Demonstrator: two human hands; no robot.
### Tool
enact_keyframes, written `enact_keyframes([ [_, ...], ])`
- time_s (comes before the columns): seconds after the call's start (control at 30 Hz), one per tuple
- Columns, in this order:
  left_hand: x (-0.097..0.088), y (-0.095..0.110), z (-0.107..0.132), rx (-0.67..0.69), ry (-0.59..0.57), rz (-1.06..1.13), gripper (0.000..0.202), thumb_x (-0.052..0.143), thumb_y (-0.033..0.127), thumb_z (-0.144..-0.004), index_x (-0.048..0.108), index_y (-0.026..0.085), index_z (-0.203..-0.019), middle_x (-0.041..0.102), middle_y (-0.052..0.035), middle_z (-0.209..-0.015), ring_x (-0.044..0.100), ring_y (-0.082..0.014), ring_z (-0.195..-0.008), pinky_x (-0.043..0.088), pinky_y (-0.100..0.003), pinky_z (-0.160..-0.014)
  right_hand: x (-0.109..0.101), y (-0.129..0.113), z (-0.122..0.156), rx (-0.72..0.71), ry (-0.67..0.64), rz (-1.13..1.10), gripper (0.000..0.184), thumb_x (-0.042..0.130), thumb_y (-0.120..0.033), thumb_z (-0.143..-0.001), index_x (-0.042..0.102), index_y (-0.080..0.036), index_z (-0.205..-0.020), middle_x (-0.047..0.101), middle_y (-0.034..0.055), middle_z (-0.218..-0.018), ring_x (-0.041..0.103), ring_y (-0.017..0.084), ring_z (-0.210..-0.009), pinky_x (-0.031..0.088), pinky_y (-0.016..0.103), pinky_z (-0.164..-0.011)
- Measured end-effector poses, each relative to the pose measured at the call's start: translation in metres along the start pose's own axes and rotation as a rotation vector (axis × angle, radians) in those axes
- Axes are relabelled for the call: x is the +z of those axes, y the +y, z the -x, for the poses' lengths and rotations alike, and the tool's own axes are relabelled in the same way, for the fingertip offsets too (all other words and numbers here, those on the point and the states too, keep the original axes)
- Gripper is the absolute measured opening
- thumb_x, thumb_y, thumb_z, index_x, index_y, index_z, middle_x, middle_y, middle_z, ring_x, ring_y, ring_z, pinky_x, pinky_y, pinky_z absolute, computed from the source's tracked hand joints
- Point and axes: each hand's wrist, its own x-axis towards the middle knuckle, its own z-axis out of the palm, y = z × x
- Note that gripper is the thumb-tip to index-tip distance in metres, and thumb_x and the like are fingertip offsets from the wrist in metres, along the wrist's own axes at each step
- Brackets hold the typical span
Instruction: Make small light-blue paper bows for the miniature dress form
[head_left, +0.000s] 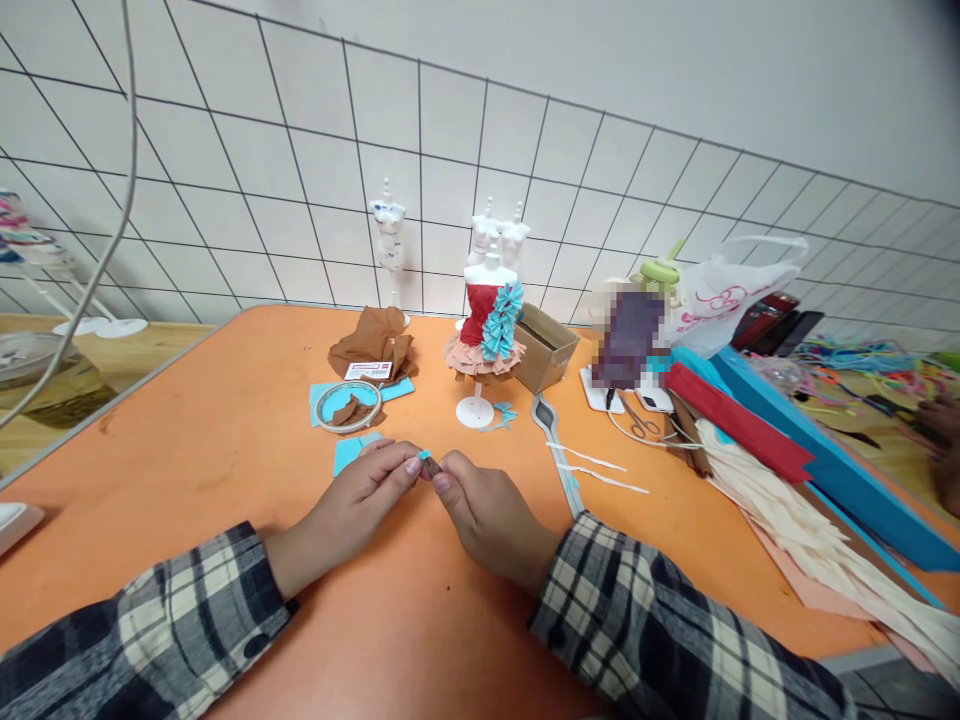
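My left hand (360, 500) and my right hand (491, 515) meet at the middle of the orange table (225, 450), fingers pinched together on a tiny piece of blue and brown crepe paper (428, 461). Both wrists rest on the table, in plaid sleeves. Just behind the hands stands a small white mannequin (487, 330) on a round base, dressed in red, pink and blue paper ruffles. A scrap of blue paper (349, 452) lies by my left fingers.
A tape roll (346, 405) and crumpled brown paper (373, 345) lie at the back left. A cardboard box (546, 348), scissors (637, 415), white paper strips (596, 468) and rolls of red, blue and cream crepe paper (787, 470) fill the right. Bare mannequins stand by the wire grid.
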Motion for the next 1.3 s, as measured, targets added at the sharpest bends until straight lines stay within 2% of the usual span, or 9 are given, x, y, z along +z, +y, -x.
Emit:
enact_keyframes([
  [0.4, 0.0017, 0.0053, 0.0009, -0.004, -0.017, 0.009, 0.034, 0.036, 0.039, -0.093, 0.054, 0.021, -0.070, 0.058, 0.0016, -0.068, 0.049, -0.0153, -0.063, 0.044, -0.028, -0.074, 0.0002, -0.0001, -0.0014, -0.011, 0.014, -0.028, 0.032, 0.024, -0.040, -0.101, 0.047, -0.021, -0.089, 0.055, -0.0005, -0.073, 0.051, 0.014, -0.064, 0.030, 0.024, -0.058],
  [0.63, 0.0011, 0.0062, 0.0012, 0.000, -0.022, 0.029, 0.034, 0.036, 0.038, -0.094, 0.054, 0.021, -0.072, 0.059, 0.0015, -0.072, 0.050, -0.0154, -0.066, 0.042, -0.028, -0.075, 0.0010, 0.0004, -0.0018, -0.010, 0.020, -0.057, 0.029, 0.029, -0.039, -0.100, 0.044, -0.022, -0.082, 0.048, -0.0031, -0.067, 0.045, 0.012, -0.058, 0.026, 0.023, -0.055],
  [0.93, 0.0033, 0.0036, 0.0009, -0.016, -0.021, 0.033, 0.036, 0.036, 0.041, -0.094, 0.052, 0.020, -0.070, 0.055, -0.0002, -0.071, 0.049, -0.0167, -0.072, 0.043, -0.026, -0.070, 0.0051, 0.0015, -0.0011, 0.019, 0.024, -0.194, 0.032, 0.027, -0.040, -0.101, 0.045, -0.022, -0.082, 0.049, -0.0038, -0.063, 0.049, 0.011, -0.056, 0.031, 0.022, -0.055],
  [1.3, 0.0048, 0.0023, -0.0014, -0.038, -0.049, 0.115, 0.035, 0.037, 0.044, -0.093, 0.051, 0.019, -0.072, 0.051, 0.0014, -0.069, 0.046, -0.0141, -0.065, 0.042, -0.023, -0.061, 0.0087, 0.0057, -0.0024, 0.040, 0.018, -0.239, 0.032, 0.029, -0.042, -0.100, 0.044, -0.022, -0.081, 0.046, -0.0048, -0.061, 0.049, 0.011, -0.056, 0.034, 0.022, -0.054],
])
